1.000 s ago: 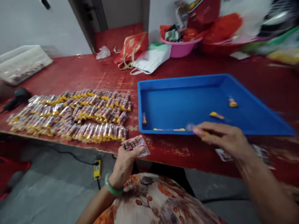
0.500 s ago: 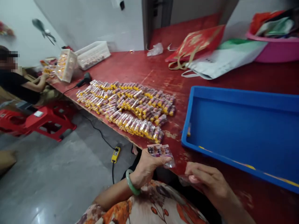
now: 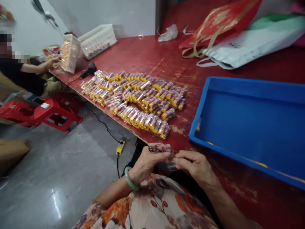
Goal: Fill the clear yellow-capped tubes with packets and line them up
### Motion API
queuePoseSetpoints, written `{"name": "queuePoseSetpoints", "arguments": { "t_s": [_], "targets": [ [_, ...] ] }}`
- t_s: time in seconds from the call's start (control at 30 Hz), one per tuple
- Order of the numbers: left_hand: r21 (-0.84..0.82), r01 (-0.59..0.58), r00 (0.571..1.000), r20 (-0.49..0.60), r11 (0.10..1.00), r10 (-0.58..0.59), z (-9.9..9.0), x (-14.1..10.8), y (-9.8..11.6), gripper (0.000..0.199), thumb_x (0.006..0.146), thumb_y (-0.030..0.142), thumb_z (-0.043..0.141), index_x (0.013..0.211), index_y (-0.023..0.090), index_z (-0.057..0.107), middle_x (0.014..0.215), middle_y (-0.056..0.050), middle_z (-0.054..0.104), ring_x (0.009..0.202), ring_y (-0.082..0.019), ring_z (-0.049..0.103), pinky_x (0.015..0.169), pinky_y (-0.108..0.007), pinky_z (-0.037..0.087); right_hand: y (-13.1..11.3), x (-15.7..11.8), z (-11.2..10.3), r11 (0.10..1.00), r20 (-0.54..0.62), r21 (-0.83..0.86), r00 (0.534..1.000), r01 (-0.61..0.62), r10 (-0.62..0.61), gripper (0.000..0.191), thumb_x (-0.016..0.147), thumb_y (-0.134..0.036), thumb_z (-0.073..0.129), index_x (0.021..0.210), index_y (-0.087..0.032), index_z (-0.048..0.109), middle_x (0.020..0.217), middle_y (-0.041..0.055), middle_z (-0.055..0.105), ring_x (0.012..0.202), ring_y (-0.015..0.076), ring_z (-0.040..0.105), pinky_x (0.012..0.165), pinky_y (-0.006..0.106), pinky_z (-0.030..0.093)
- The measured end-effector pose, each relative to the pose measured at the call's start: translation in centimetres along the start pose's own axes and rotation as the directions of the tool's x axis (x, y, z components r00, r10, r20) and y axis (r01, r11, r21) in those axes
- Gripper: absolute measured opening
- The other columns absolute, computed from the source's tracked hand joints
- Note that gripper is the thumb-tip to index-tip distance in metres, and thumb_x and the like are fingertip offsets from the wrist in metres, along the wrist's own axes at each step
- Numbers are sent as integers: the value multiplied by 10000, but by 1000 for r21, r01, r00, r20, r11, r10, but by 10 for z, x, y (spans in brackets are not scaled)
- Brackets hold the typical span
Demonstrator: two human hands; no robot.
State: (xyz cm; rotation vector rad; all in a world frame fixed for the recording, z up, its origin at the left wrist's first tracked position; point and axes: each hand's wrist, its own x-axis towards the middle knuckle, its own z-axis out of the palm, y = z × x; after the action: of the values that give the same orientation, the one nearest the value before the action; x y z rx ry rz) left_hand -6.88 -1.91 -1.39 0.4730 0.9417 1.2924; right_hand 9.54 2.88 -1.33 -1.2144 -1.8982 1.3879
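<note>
My left hand (image 3: 148, 161), with a green bangle at its wrist, is closed on a small stack of printed clear plastic sleeves (image 3: 159, 148), thumb across the top. Pinched at the right edge of that stack are the fingers of my right hand (image 3: 193, 163); what exactly lies between the fingertips is small and partly hidden. Both hands are over my lap at the table's front edge. Beyond them on the red table (image 3: 188, 63) lie rows of small wrapped tubes (image 3: 143, 101) with yellow ends and purple print.
A blue tray (image 3: 250, 121) stands on the right. Bags (image 3: 238, 44) lie behind it. At the far left are a hot-air gun (image 3: 89, 70), white baskets (image 3: 98, 41) and a seated person (image 3: 21, 74). A red stool (image 3: 56, 113) and yellow power strip (image 3: 120, 147) are on the floor.
My right hand has moved left, from apart to touching the sleeves in my left hand. The seated person's arm has reached out toward the basket. The view has shifted slightly.
</note>
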Motion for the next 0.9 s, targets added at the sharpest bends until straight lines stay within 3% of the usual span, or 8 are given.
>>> {"name": "queuePoseSetpoints", "arguments": {
  "t_s": [0.13,0.2,0.33,0.4,0.53,0.73,0.83,0.9],
  "targets": [
    [-62,-14,991,-133,998,6,-3,7,1,312,593,237,865,837,125,706,799,-41,712,691,-153,643,726,-295,525,-3,-5,-9,995,38,81,998,-55,52,227,785,-401,616,696,-198,666,652,1,630,626,153,565,601,254,429],
    [-75,-17,990,-140,997,7,-5,10,2,335,614,237,855,887,116,704,853,-60,720,733,-173,660,749,-318,539,1,-12,-11,988,6,135,998,-68,68,223,799,-422,638,792,-203,679,720,6,655,665,154,589,617,246,446],
    [-68,-12,990,-142,998,2,-7,15,1,302,664,236,829,903,107,694,855,-55,707,719,-156,654,680,-283,551,10,-27,-6,988,-179,92,978,122,-104,152,829,-359,655,851,-210,674,833,22,647,766,160,609,676,241,478],
    [-82,-15,988,-156,997,2,-6,16,1,289,657,241,836,870,116,687,808,-34,696,682,-139,644,651,-268,554,12,-32,0,965,-286,7,925,262,-250,100,856,-301,633,875,-208,666,857,28,635,786,159,611,697,250,487],
    [-123,23,978,-202,992,-48,0,15,5,336,622,261,860,873,126,681,809,-32,701,675,-137,649,621,-251,564,12,-31,11,869,-406,-230,768,439,-495,101,874,-200,614,971,-199,643,905,42,616,829,158,609,739,270,495],
    [-216,95,965,-219,972,-143,5,9,9,337,619,255,862,880,136,687,814,-26,711,653,-123,646,552,-212,561,7,-25,15,689,-392,-542,580,482,-714,188,886,-193,611,1074,-179,599,929,77,624,813,174,620,708,289,526],
    [-218,94,969,-204,971,-140,4,6,7,305,655,261,841,892,142,689,835,-26,714,672,-120,649,578,-216,568,6,-25,19,535,-306,-706,481,464,-821,256,862,-204,656,1103,-164,578,900,84,648,776,179,628,698,297,536],
    [-201,76,976,-184,977,-113,5,4,4,293,687,267,820,921,151,686,873,-25,713,712,-129,657,610,-233,575,6,-24,24,487,-292,-758,443,433,-848,285,841,-201,686,1096,-145,572,873,89,664,752,180,640,689,292,539]
  ]
}}
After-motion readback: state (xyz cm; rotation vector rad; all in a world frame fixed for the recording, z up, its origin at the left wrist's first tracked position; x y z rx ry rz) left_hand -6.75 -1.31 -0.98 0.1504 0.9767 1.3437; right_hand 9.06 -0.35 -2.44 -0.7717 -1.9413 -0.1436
